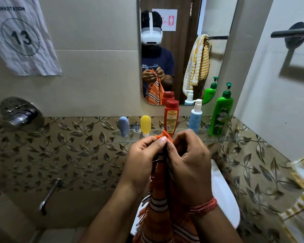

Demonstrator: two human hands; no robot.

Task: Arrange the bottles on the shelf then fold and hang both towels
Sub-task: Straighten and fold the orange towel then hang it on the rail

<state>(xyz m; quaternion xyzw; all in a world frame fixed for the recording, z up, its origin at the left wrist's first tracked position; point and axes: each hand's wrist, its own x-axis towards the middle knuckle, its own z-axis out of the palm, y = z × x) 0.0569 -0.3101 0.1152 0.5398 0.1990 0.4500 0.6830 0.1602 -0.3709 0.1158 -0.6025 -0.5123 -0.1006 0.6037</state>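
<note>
Head view, left to right: the left hand (144, 155) is raised with fingers curled, thumb pinching the fringed top edge of the orange striped towel (162, 213). Right hand (188, 163), knuckles up with a red thread at the wrist, grips the same edge, touching the left. Towel hangs below the glass shelf's (216, 140) front edge, which carries five bottles.
</note>
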